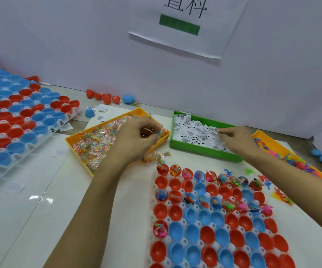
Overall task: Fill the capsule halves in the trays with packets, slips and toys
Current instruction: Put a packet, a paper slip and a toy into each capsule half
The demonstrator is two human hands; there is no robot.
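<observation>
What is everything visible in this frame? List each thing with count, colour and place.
near tray: one, white, front right, holding red and blue capsule halves; some far ones filled
far tray: one, white, left, red and blue halves
packet bin: one, yellow, centre, clear packets of coloured bits
slip bin: one, green, centre right, white printed slips
toy bin: one, yellow, right, mixed coloured toys
loose capsule halves: several, red and blue, along the wall
wall sign: one, white with green bar
left hand: gripping packets in the packet bin
right hand: pinching a slip over the slip bin
</observation>
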